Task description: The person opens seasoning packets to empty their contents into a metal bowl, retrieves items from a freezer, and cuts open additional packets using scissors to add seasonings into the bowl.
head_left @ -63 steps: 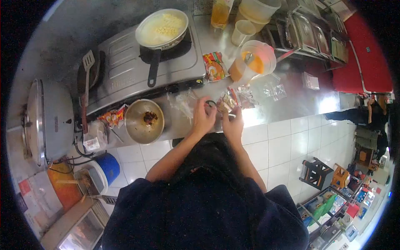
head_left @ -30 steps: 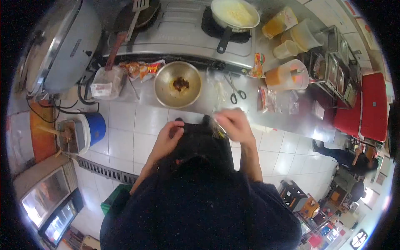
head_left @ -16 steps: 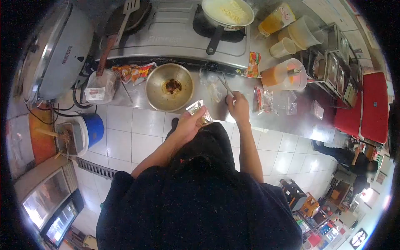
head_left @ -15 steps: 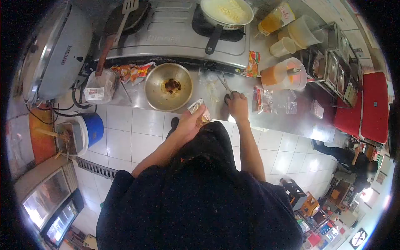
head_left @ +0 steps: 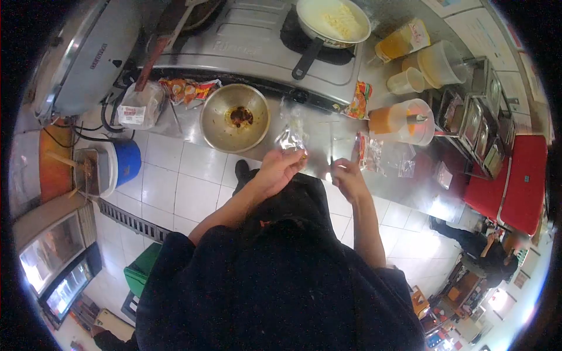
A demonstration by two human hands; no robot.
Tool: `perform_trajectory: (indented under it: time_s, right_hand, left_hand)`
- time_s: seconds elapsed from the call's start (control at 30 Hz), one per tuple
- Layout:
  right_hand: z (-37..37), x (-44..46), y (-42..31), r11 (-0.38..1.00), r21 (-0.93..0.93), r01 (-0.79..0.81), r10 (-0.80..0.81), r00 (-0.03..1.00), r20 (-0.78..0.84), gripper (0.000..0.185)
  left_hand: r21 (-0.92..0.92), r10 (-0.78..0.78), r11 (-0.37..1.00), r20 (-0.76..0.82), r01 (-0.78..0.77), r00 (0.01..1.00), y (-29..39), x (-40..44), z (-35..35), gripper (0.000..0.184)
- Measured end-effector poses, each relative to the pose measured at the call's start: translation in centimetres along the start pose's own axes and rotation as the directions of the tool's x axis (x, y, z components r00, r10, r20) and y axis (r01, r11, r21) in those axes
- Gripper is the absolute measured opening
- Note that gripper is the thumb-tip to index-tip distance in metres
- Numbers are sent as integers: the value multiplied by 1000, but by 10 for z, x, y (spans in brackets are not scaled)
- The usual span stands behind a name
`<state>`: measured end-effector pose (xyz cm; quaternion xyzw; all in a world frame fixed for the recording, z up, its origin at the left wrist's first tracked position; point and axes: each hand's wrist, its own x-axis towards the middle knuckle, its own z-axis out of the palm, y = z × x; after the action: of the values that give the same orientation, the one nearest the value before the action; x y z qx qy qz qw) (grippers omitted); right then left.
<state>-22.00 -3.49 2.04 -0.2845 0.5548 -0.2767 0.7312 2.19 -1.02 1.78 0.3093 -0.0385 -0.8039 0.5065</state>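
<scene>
My left hand (head_left: 280, 174) is closed on a shiny silver packet (head_left: 291, 140) at the counter's front edge. To its right, my right hand (head_left: 351, 180) is closed round the scissors (head_left: 332, 151), whose thin blades point away from me and are partly blurred. Beyond the packet lies crumpled clear plastic (head_left: 291, 112). A steel bowl (head_left: 218, 130) with dark brown contents stands left of my left hand. Right of the scissors are a red and clear wrapper (head_left: 364, 153) and a clear bag (head_left: 404, 162).
A pan (head_left: 310, 22) with pale food sits on the stove (head_left: 246, 35). An orange-filled jug (head_left: 404, 126), a pale cup (head_left: 408, 82) and metal containers (head_left: 483, 128) stand right. Left are a colourful packet (head_left: 186, 90), a bagged container (head_left: 140, 105) and a blue bucket (head_left: 127, 162). Another person (head_left: 494, 257) is far right.
My left hand has moved up and right with the silver packet. The scissors are now off their earlier spot, held in my right hand, which has shifted lower right. The camera view has turned slightly.
</scene>
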Motion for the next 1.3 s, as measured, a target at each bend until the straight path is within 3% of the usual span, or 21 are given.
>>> perform_trajectory:
  time_s: [0.03,0.13,0.17,0.23,0.27,0.33,0.47,0.53,0.6,0.67,0.7,0.73,0.8,0.93,1.0,1.17,1.3]
  right_hand:
    - [11,-16,-8,979,-199,38,-52,997,-64,19]
    - [23,-44,-32,976,136,-168,174,984,-30,35]
    - [22,-44,-32,976,144,-162,170,984,-45,35]
    - [17,-39,-34,966,-172,-193,159,967,-197,42]
    - [6,-32,-25,950,-274,-149,84,968,-238,46]
    - [9,-26,-7,797,-598,84,-328,891,-313,49]
    - [23,-37,-20,745,-665,45,-276,929,-247,51]
    - [33,-48,-21,847,-531,0,-174,945,-278,50]
    - [31,-48,-24,825,-564,-22,-161,949,-273,45]
    - [27,-42,-22,527,-849,52,-440,871,-220,47]
    - [26,-39,-14,636,-761,129,-472,845,-252,50]
    - [33,-41,-23,628,-765,143,-482,843,-238,50]
    - [53,-65,-45,564,-825,24,-267,951,-154,62]
    - [70,-77,-51,295,-953,73,-387,921,-49,67]
    - [73,-77,-54,285,-956,63,-391,919,-56,68]
    - [73,-76,-56,243,-959,144,-486,874,8,64]
    - [70,-79,-61,253,-962,98,-478,878,-36,64]
  left_hand:
    - [-8,-5,1000,-4,5,1000,-3,1,2,15]
    - [-62,-2,998,-81,-3,997,-4,7,12,16]
    - [-75,-17,997,-68,12,998,-2,9,14,16]
    - [-96,-46,994,-43,42,998,-5,14,14,17]
    - [-108,-65,992,-39,61,997,-6,16,12,17]
    - [-122,-85,989,-34,81,996,-8,18,14,18]
    - [-162,-77,984,-45,69,996,-9,18,17,17]
    - [-138,-65,989,-71,54,995,-6,15,14,17]
    - [-219,-65,974,-54,52,996,-4,12,18,13]
    - [-213,-60,976,-32,52,998,-6,13,17,12]
    - [-205,-48,978,-20,42,999,-5,13,16,11]
    - [-205,-31,978,-17,27,999,-2,14,18,11]
    - [-140,-17,990,-41,11,999,-2,9,19,12]
    - [-113,19,993,-12,-20,1000,-5,8,21,16]
    - [-92,86,993,72,-79,994,-6,6,25,16]
    - [-81,54,996,98,-46,994,-1,4,27,16]
    - [-84,59,995,137,-48,989,-9,9,22,16]
